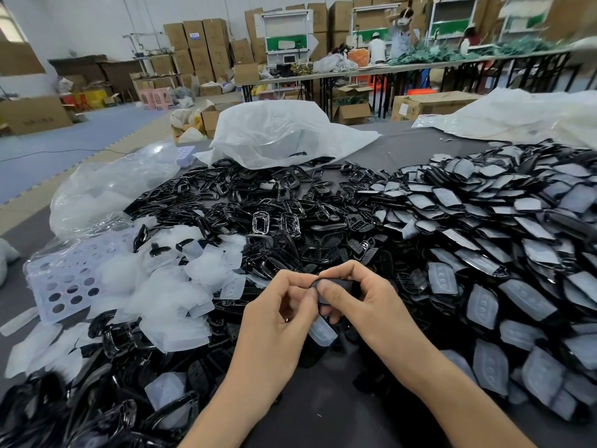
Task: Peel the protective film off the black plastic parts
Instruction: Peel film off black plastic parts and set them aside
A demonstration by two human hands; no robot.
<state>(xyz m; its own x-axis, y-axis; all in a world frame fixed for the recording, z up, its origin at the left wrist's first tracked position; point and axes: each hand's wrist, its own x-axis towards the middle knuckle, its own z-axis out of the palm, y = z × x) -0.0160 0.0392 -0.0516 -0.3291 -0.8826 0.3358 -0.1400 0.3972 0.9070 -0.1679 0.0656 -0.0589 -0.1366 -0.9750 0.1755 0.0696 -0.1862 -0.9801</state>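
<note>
Heaps tell me the score from here. The biggest, the filmed parts (484, 227) spread over the right half of the table, still wear cloudy covers and by my reckoning make up most of the work left. The middle heap of bare parts (258, 202) shines glossy black, frames and button pads mixed, so I take those as done. Left of it lies a smaller drift of peeled films (168, 286), some spilling over a lavender perforated basket (64, 279). Smallest is the black part (336, 281) in hand, held over the near edge of the heaps. The left hand (277, 321) and right hand (365, 302) both have their fingers curled, pinching its top end. A film (323, 331) hangs loose below them, so I judge this peel half through; which hand has the film I cannot tell. Around all this is a warehouse room with stacked cardboard boxes (200, 43), long tables (420, 67) at the back and blue floor mats (64, 140). The dark grey table (323, 412) has a white plastic bag (274, 130) slumped at its far side.
</note>
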